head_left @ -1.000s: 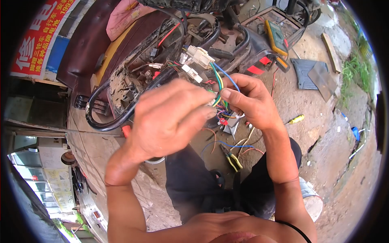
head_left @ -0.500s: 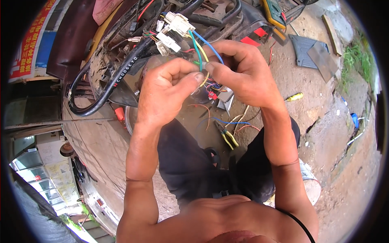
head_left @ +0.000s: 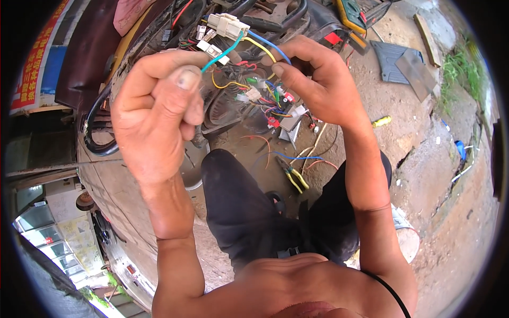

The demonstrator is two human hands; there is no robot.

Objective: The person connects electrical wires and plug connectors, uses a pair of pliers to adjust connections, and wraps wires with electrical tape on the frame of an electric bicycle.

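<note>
From my end of the feed I have the blocky white connector (head_left: pixel 228 25) beyond both hands, between them, in front of the dark vehicle frame (head_left: pixel 305 13); I can't tell whether it rests on that frame's near edge. Its hard plastic shell is ribbed and stepped, and three smooth, insulated wires curve out of its right end.

My left hand (head_left: pixel 159 111) is nearer and to the connector's left, thumb and forefinger pinching the green wire (head_left: pixel 225 56), which is drawn fairly straight. My right hand (head_left: pixel 321 85) is to the connector's right, its fingertips closed on the blue wire (head_left: pixel 268 41). The yellow wire (head_left: pixel 260 45) bows down to that thumb tip; I can't tell whether it is gripped too.

Just beside the left fingertips is a smaller, slotted white connector (head_left: pixel 213 53). Below, between the hands, is a tangle of thin coloured leads. Pliers with yellow-and-dark handles (head_left: pixel 297 180) lie on the gritty ground (head_left: pixel 403 175) between my knees. A yellow-edged multimeter (head_left: pixel 351 16) sits at the frame's right corner.
</note>
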